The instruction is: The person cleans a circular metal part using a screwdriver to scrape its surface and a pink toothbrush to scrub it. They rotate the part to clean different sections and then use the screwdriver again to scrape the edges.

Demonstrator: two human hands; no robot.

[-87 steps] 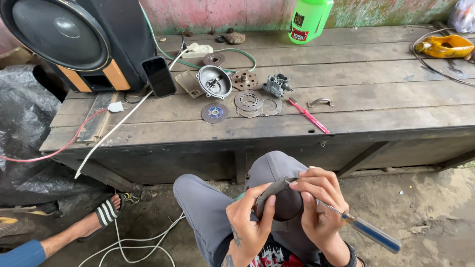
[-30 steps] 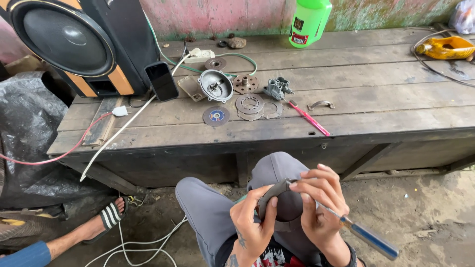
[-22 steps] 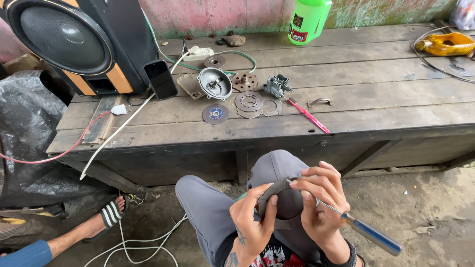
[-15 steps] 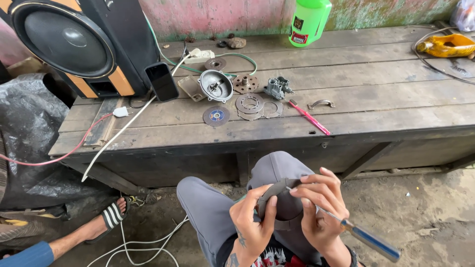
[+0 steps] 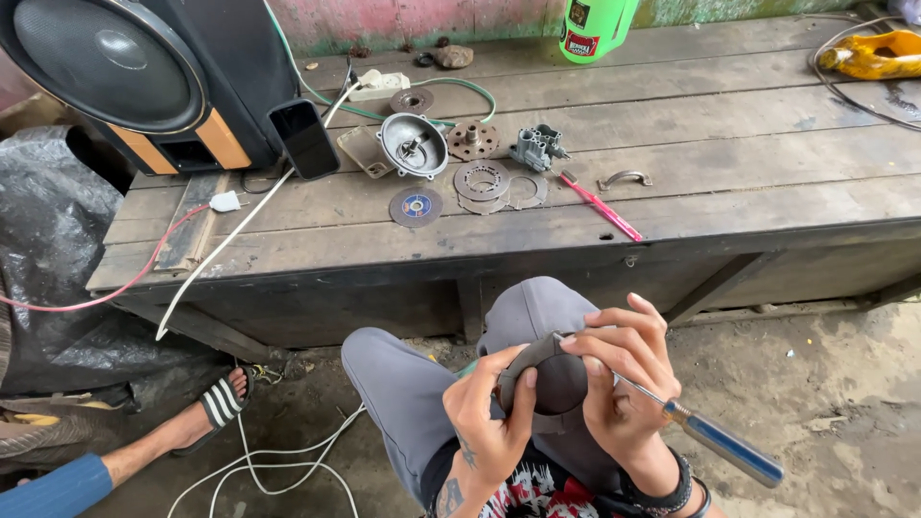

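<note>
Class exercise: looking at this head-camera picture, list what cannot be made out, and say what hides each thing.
Head view:
- Dark round part: the left hand and right hand cover its sides.
- Screwdriver tip: hidden behind the right hand's fingers.
- Yellow tool: cut off by the right edge.
- Small metal parts on the bench: too small to identify.

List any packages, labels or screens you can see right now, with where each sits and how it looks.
Green plastic bottle: far edge of the wooden bench, upright, bright green with a dark and red label on its front.
Phone: propped against the black loudspeaker at the bench's left end, dark rectangular screen, unlit.
Cutting disc: flat near the bench's front edge, grey round disc with a blue centre label.
</note>
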